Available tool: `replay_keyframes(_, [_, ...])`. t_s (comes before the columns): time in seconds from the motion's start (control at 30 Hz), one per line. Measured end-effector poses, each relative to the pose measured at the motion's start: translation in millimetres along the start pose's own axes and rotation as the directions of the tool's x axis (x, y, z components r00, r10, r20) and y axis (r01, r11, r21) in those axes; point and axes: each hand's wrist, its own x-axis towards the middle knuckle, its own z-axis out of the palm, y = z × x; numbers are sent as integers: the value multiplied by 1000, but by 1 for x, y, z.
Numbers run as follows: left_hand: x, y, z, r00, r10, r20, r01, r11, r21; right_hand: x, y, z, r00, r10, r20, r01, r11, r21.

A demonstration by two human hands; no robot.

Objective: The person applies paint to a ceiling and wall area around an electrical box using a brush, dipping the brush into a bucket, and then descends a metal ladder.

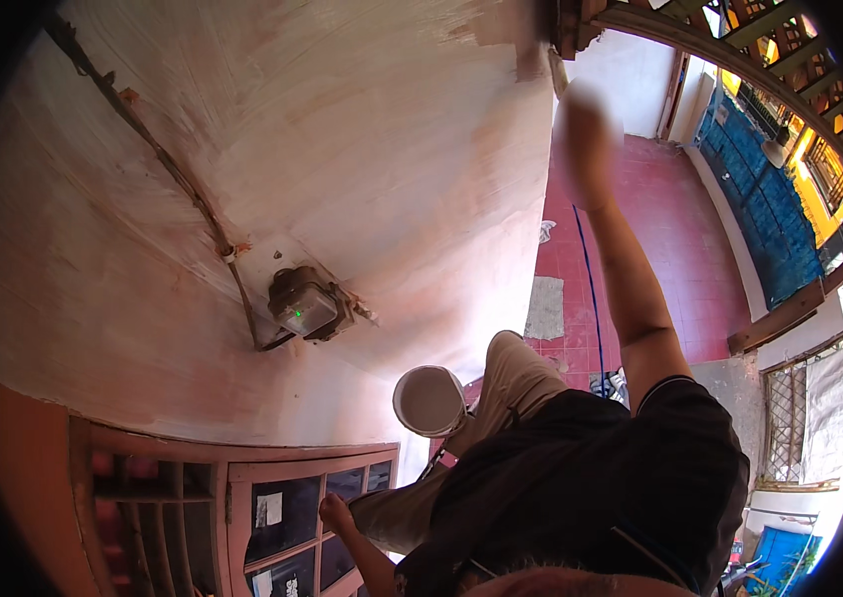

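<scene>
My right hand (589, 124) is raised at the far edge of the wall and smeared by blur. It is closed around the pale, slim handle (558, 72) of what looks like a paintbrush, whose tip is dark and indistinct against the wall's top corner. Streaky whitish coating with brush marks covers the wall (402, 149). My left hand (337, 513) is low down, its fingers curled in front of the pink-framed window (307, 463). Whether it grips the frame or anything else is hidden. Beside my bent knee is a white bucket (428, 401) with pale contents.
A box-like electrical fitting (307, 306) with a green light juts from the wall, and an old cable (168, 164) runs up from it. Far below lies a red tiled floor (660, 229) with a blue hose (591, 269). Wooden lattice (770, 35) overhangs the upper right.
</scene>
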Motion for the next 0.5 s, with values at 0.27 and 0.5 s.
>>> replay_keyframes(0.27, [5,-15,6,1000,9,-3,-9,998,63,-24,-52,30,991,-86,100,65,977,204])
replay_keyframes(0.5, [4,-7,8,1000,-8,18,7,1000,11,-2,-8,18,978,-205,-25,204,978,-39])
